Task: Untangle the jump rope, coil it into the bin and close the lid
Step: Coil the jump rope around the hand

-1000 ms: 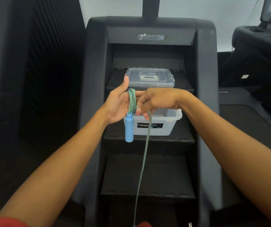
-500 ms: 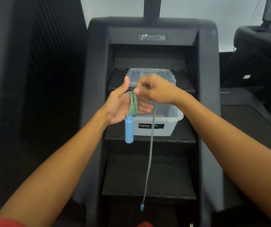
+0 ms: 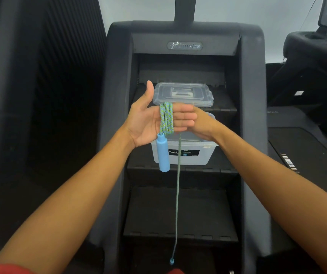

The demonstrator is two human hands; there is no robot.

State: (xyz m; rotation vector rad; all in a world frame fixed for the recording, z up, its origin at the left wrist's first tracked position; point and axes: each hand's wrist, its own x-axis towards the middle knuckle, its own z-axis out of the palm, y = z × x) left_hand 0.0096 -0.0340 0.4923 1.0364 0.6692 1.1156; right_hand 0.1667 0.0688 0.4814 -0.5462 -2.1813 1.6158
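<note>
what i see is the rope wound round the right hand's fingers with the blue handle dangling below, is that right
Wrong hand. The head view shows the rope wound round the fingers of the left hand, with the right hand behind them; the blue handle does dangle below.

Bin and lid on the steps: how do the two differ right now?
The bin stands on a step; the lid lies on the next step up, behind it, not on the bin. The bin bears a dark label on its front; the lid has none but shows a recessed grip on top. The bin is a deep tub; the lid is flat. Both are clear plastic.
</note>
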